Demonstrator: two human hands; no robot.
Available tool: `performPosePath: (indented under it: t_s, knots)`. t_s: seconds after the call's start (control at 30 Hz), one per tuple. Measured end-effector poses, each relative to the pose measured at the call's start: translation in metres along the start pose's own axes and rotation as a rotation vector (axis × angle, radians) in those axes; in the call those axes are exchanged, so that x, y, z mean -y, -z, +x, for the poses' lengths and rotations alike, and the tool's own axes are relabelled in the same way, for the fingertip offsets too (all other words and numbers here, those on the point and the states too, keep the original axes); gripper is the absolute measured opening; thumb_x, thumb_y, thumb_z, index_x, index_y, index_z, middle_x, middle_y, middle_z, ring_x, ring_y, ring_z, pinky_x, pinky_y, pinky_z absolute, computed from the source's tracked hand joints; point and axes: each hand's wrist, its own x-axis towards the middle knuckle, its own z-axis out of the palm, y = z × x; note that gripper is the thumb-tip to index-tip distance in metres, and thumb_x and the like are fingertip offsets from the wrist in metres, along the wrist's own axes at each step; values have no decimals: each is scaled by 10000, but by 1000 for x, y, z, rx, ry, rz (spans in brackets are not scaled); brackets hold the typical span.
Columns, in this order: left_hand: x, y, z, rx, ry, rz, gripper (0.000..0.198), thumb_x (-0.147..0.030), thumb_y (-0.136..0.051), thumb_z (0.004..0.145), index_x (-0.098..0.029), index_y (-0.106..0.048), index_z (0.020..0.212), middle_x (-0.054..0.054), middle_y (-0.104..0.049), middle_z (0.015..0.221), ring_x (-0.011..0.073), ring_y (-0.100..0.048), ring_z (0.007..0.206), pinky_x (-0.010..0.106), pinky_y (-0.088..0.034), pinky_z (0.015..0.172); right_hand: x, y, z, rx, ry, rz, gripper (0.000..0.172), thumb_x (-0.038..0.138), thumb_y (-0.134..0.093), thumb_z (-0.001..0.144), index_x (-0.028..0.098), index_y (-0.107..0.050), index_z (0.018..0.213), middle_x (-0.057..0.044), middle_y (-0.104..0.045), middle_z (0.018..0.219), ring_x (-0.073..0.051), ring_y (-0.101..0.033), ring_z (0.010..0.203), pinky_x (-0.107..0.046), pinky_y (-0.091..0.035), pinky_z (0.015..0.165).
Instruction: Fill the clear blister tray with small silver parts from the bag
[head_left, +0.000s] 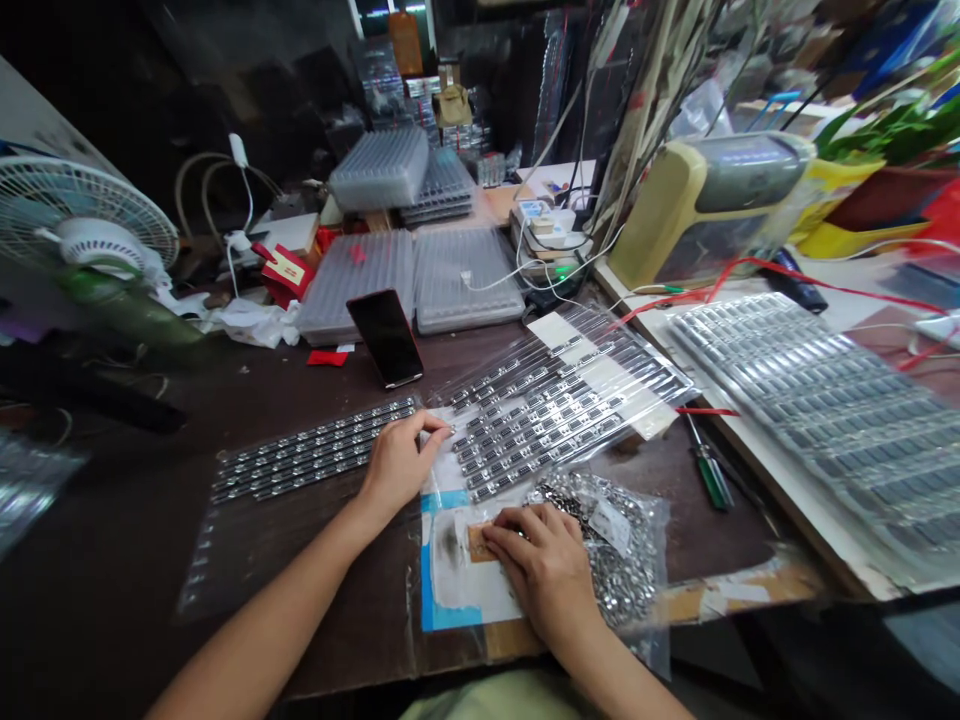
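Observation:
My left hand is closed in a pinch at the left edge of a clear tray with rows of metal-shelled connectors. What sits between its fingertips is too small to make out. Beside its wrist lie more connector rows on another clear tray. My right hand rests palm down, fingers closed together, their tips at a small brown patch on a white-and-blue sheet. Anything under those tips is hidden. Touching this hand is a clear bag of small shiny metal parts.
A phone leans upright behind the trays. To the right lie a green-handled screwdriver and a large filled tray. Stacked clear trays stand at the back, a fan at left. Red ribbon crosses the right side.

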Motion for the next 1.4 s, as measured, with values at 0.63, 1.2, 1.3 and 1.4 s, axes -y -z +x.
performPosePath:
  t_s: [0.63,1.2,1.3,1.4]
  knots:
    - [-27,-27,-86,134,-35,-226,131,-178,-626,815,-220,-712,904,36,-676,862,164,-642,801,252,-518,700,-39,33,-10,12,44,-230,201,194,-474,912,228,-659,981,-32,-670,965,-170,-549,865,-311,-381,778]
    - [-30,-37,-93,132,-228,-50,123,-167,-639,822,-207,-704,919,36,-647,819,169,-603,777,279,-498,699,-30,35,-2,-73,-23,158,139,172,-483,896,209,-616,916,-50,-638,906,-159,-560,836,-294,-468,726]
    - [-30,-38,-94,138,-218,-43,117,-169,-637,824,-210,-700,913,36,-647,824,169,-602,775,277,-492,695,-28,31,-2,-60,-40,167,120,198,-492,898,198,-612,892,-41,-645,850,-154,-562,791,-289,-451,703]
    - [-30,-38,-94,150,-200,-62,120,-164,-625,830,-217,-694,912,33,-650,831,172,-605,787,279,-488,710,-23,25,-1,-26,-65,173,117,242,-530,889,202,-619,824,-13,-644,761,-140,-556,728,-271,-415,674]
